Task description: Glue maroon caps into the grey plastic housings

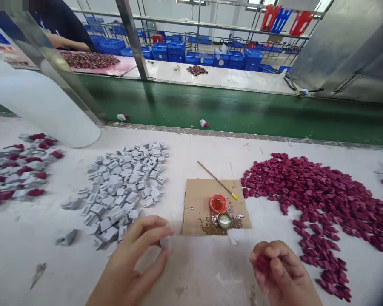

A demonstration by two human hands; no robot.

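Observation:
My left hand [140, 259] pinches a small grey-white piece [165, 242] between thumb and fingers, just right of the pile of grey-white pieces [124, 187]. In my right hand [282, 272], the fingers are closed on a dark red piece [262, 263], left of the heap of dark red pieces [325, 199]. Between and beyond the hands lies a stained cardboard square [194, 195]. It bears a red cap [218, 204] with liquid, a small round metal-rimmed lid [224, 221], and the yellow tip of a thin stick [217, 180].
Joined red and grey pieces [22, 170] lie at the far left, beside a white curved object [51, 108]. Behind the table runs a green belt [178, 104] carrying two small pieces. A person's arm [70, 42] shows at the upper left.

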